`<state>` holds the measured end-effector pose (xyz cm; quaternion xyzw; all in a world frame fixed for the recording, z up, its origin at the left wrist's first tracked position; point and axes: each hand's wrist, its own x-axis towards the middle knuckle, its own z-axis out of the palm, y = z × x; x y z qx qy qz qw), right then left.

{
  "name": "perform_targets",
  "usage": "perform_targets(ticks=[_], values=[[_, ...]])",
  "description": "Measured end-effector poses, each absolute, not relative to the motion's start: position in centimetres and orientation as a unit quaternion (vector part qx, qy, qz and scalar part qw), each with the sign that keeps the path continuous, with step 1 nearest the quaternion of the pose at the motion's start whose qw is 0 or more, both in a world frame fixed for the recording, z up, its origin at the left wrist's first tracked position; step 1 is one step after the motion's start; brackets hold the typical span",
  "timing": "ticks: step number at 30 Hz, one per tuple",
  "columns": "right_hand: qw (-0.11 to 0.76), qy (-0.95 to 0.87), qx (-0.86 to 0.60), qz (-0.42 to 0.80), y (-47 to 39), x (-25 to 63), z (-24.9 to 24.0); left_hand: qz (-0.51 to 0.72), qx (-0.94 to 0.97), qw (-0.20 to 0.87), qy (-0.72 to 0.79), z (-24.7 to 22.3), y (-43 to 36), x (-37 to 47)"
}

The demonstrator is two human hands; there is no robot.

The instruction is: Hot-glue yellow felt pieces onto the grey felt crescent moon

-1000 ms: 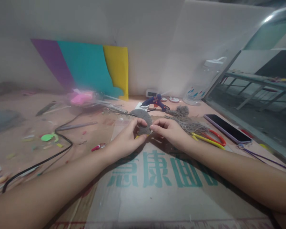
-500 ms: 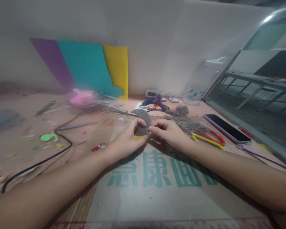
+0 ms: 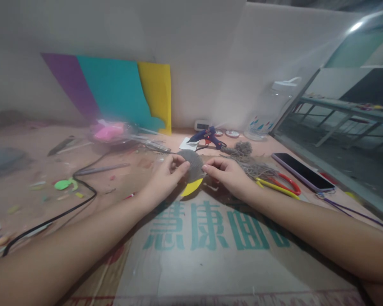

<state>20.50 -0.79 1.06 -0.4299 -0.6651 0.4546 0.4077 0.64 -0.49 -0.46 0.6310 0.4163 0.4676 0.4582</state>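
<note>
A round disc [image 3: 196, 163] is covered in rows of grey yarn over most of its face, with a bare yellow part [image 3: 192, 187] at the lower edge. My left hand [image 3: 169, 174] grips its left side, the thumb lying on the yarn. At the right rim, my right hand [image 3: 225, 172] pinches grey yarn between thumb and forefinger; the exact strand is too small to make out. Loose grey yarn [image 3: 261, 170] lies beyond my right hand, by scissors with red and yellow handles [image 3: 282, 189].
A blue glue gun [image 3: 207, 137] stands behind the disc on white paper, its black cord [image 3: 92, 191] crossing the left side. A phone [image 3: 303, 172] and a clear bottle [image 3: 261, 119] are on the right. Coloured scraps, a pen [image 3: 102, 168] and a knife [image 3: 61, 145] lie leftward.
The disc has turned to face me, showing more grey yarn and its yellow part. My left hand has shifted left and its thumb now lies on the yarn. The right hand stays at the rim.
</note>
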Motion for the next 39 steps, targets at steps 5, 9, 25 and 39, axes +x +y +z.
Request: perform_targets(ticks=[5, 9, 25, 39], values=[[0.406, -0.658, -0.447, 0.450, -1.1, 20.3, 1.3, 0.408, 0.678, 0.390, 0.472, 0.2, -0.6, 0.3], [0.415, -0.643, -0.449, 0.461, -1.2, 20.4, 1.4, 0.381, 0.709, 0.349, 0.480, 0.6, -0.9, 0.3], [0.402, -0.775, -0.409, 0.265, -0.9, 20.7, 1.6, 0.411, 0.701, 0.366, 0.454, 0.3, -0.4, 0.3], [0.402, -0.814, -0.357, 0.219, -0.9, 20.7, 1.3, 0.409, 0.700, 0.377, 0.448, 0.1, -0.4, 0.2]])
